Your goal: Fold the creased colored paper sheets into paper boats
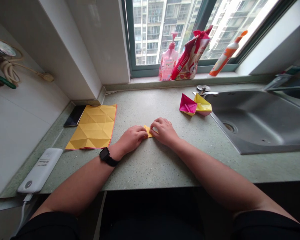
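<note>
A small folded piece of yellow paper (147, 130) lies on the countertop between my two hands, partly covered by their fingers. My left hand (133, 138) has its fingers bent together on the paper's left side, and a black watch is strapped to that wrist. On the right side of the paper, my right hand (164, 130) pinches it with curled fingers. To the left lies a larger creased yellow sheet (96, 126) with a reddish edge. Two folded paper boats, one magenta (188, 105) and one yellow (203, 105), stand at the right near the sink.
A phone (75, 116) rests partly under the creased sheet. A white power bank (41, 170) with a cable lies at the left edge. The steel sink (262, 123) is on the right. A pink pump bottle (168, 61), a red bag (191, 56) and an orange-white bottle (225, 56) line the sill.
</note>
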Motion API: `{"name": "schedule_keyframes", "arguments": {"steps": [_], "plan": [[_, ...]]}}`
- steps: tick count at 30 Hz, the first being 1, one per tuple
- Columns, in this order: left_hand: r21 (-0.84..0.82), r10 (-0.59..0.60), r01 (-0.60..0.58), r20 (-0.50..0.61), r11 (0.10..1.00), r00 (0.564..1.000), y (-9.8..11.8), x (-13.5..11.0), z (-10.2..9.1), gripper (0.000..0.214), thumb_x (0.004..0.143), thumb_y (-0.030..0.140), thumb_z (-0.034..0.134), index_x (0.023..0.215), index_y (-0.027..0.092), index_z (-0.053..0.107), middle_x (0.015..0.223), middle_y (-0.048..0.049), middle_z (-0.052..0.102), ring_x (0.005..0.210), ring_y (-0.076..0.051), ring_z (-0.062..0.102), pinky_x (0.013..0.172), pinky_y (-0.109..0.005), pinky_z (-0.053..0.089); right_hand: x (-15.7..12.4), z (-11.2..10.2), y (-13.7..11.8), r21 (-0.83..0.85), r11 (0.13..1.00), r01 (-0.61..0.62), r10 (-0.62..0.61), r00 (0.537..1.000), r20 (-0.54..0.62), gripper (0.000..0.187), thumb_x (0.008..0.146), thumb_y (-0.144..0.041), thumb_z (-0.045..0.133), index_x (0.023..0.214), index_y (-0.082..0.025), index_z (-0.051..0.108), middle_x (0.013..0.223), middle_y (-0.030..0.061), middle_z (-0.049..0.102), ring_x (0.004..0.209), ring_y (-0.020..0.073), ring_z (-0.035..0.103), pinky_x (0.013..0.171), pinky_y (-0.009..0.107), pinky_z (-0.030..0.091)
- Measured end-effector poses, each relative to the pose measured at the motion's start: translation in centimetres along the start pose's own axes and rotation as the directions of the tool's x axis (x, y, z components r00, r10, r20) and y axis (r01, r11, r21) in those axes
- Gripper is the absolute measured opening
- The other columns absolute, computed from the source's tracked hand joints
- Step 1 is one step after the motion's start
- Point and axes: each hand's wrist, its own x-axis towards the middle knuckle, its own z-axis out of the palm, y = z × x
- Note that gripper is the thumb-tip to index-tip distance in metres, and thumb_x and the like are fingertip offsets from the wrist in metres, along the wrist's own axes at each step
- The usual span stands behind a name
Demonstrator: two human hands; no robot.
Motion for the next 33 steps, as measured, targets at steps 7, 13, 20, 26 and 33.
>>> {"name": "schedule_keyframes", "arguments": {"steps": [7,13,20,26,33], "plan": [[-0.026,-0.002,0.003,0.026,1.0,1.0,-0.2,-0.1,0.0,0.021,0.106,0.016,0.064,0.109,0.026,0.083,0.112,-0.0068,0.08,0.103,-0.023,0.074,0.095,-0.039,0.059,0.0,0.0,1.1,0.129,0.991,0.045,-0.053,0.997,0.056,0.022,0.095,-0.041,0.084,0.112,-0.029,0.079,0.13,0.0112,0.07,0.122,0.0319,0.064,0.106,0.051,0.053],[0.073,-0.019,0.014,0.066,0.997,0.998,0.1,-0.1,0.0,0.022,0.108,0.016,0.062,0.109,0.025,0.082,0.116,-0.0065,0.08,0.1,-0.023,0.071,0.098,-0.043,0.057,-0.2,0.4,1.4,0.129,0.991,0.019,-0.032,0.994,0.1,0.035,0.092,-0.046,0.087,0.121,-0.029,0.077,0.146,0.0152,0.064,0.14,0.0371,0.059,0.119,0.059,0.049],[0.066,-0.037,0.034,0.049,0.997,0.998,0.1,-0.2,0.1,0.02,0.107,0.016,0.065,0.106,0.025,0.083,0.12,-0.0074,0.08,0.103,-0.025,0.071,0.099,-0.044,0.057,-0.3,-0.2,5.1,0.064,0.994,-0.092,0.081,0.984,0.161,0.059,0.082,-0.051,0.094,0.135,-0.033,0.074,0.163,0.0162,0.055,0.158,0.0476,0.044,0.126,0.073,0.038],[0.068,-0.064,0.057,0.114,0.996,0.991,0.2,-0.2,-0.2,0.022,0.109,0.017,0.062,0.111,0.024,0.083,0.126,-0.0079,0.079,0.111,-0.026,0.072,0.107,-0.048,0.056,-0.3,-1.9,7.4,0.126,0.989,-0.076,0.045,0.972,0.231,0.057,0.088,-0.048,0.087,0.142,-0.034,0.073,0.166,0.0135,0.056,0.158,0.0427,0.047,0.128,0.067,0.041],[0.08,-0.095,0.083,0.163,0.993,0.982,0.6,-0.3,-0.7,0.031,0.106,0.01,0.056,0.118,0.027,0.079,0.128,-0.0051,0.08,0.117,-0.024,0.074,0.127,-0.061,0.041,0.2,-2.4,3.7,0.221,0.97,0.103,-0.1,0.995,-0.023,0.023,0.103,-0.036,0.073,0.123,-0.036,0.085,0.147,0.0084,0.07,0.137,0.0323,0.066,0.122,0.059,0.051]]}}
